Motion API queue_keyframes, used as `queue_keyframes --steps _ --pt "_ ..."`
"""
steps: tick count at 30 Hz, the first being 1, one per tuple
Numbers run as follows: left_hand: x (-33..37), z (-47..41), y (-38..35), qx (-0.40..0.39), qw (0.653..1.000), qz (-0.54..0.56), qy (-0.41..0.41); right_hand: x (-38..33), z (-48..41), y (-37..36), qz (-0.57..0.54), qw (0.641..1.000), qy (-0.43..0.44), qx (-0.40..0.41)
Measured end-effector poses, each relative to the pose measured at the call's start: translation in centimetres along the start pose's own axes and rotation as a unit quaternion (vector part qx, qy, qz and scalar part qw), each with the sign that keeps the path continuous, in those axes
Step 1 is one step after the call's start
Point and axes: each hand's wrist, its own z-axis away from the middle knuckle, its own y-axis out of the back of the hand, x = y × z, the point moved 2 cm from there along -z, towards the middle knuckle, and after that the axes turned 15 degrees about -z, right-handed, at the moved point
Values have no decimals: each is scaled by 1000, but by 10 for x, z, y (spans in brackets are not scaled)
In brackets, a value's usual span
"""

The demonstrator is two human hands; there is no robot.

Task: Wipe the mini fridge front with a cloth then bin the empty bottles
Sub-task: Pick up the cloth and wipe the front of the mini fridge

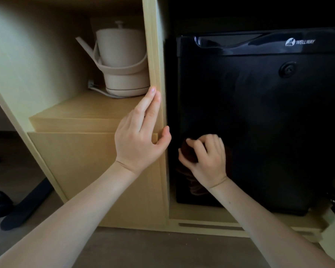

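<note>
A black mini fridge (259, 122) with a glossy door and a round lock stands in the right bay of a pale wooden cabinet. My right hand (207, 159) presses a dark brown cloth (189, 151) against the lower left of the fridge door; more of the cloth hangs below the hand. My left hand (141, 136) rests flat on the edge of the upright cabinet panel (156, 64) beside the fridge, fingers pointing up and thumb hooked round the panel's edge. No bottles are in view.
A beige kettle (122, 60) on its base sits on the wooden shelf (75, 111) in the left bay, its cord trailing left. A black chair base with a castor (0, 207) lies on the floor at far left. Some unclear items show at the right edge.
</note>
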Motion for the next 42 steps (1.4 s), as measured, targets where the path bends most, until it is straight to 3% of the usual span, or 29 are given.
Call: queue_keyframes --steps 2,6,8,10,14,18,20,24,27,29,32,36,38,42 --pt "0 0 0 -4 1000 4 0 -2 21 -1 19 999 18 -44" --pt "-1 -1 1 -4 1000 3 1 -3 90 4 49 949 132 -283" --pt "-1 -2 1 -9 1000 6 3 0 91 9 47 938 141 -313" --pt "0 -2 4 -13 1000 8 6 1 69 15 35 956 121 -266" --pt "1 -4 7 -18 1000 20 14 10 -16 40 21 996 42 -71" --pt "3 -12 9 -4 1000 18 18 28 -76 64 27 995 -62 70" --pt "4 -16 9 -4 1000 19 23 26 -66 65 26 995 -82 59" --pt "7 -18 9 -12 1000 12 24 24 -18 66 45 994 -14 -95" --pt "6 -24 12 -4 1000 -19 5 27 -19 70 36 989 1 -142" --pt "7 -34 14 12 999 -41 -9 24 -34 73 36 991 -11 -125" --pt "22 -51 13 19 999 -17 -43 30 -75 83 37 997 -61 -15" --pt "53 -56 0 -54 995 59 -63 40 -108 94 17 986 -126 108" --pt "62 -53 -9 -95 993 67 -30 39 -92 93 21 986 -130 105" --pt "74 -47 -20 -145 988 56 -4 36 -44 91 47 994 -98 0"
